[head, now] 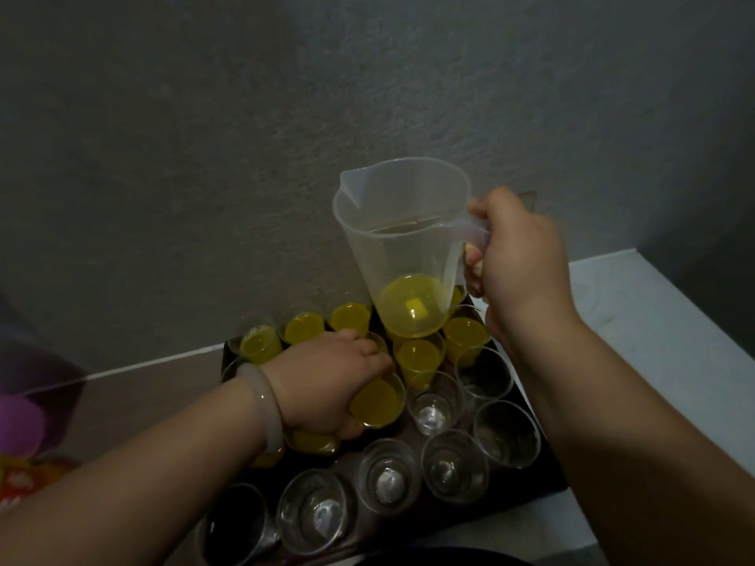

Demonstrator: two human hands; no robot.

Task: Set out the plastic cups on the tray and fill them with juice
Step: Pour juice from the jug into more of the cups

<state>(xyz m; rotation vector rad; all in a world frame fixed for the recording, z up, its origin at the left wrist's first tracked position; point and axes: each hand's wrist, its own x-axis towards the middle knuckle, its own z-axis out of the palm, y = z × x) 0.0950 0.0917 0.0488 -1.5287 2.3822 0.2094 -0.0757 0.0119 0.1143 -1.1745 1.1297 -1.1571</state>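
Head view. My right hand (pixel 519 255) grips the handle of a clear jug (pixel 404 239), held nearly upright above the far end of the black tray (pixel 547 471). A little yellow juice (pixel 410 304) lies at its bottom. My left hand (pixel 327 381), a pale bangle (pixel 261 402) at the wrist, curls round a filled cup (pixel 378 398) standing on the tray. Other filled cups (pixel 302 326) occupy the far rows, empty cups (pixel 453 463) the near rows. The tray rests on a white worktop (pixel 653 341).

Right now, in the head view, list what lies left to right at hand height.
A purple round object, pale bangle, left hand gripping a juice-filled clear plastic cup, translucent plastic jug holding yellow juice, right hand on its handle, white tabletop.
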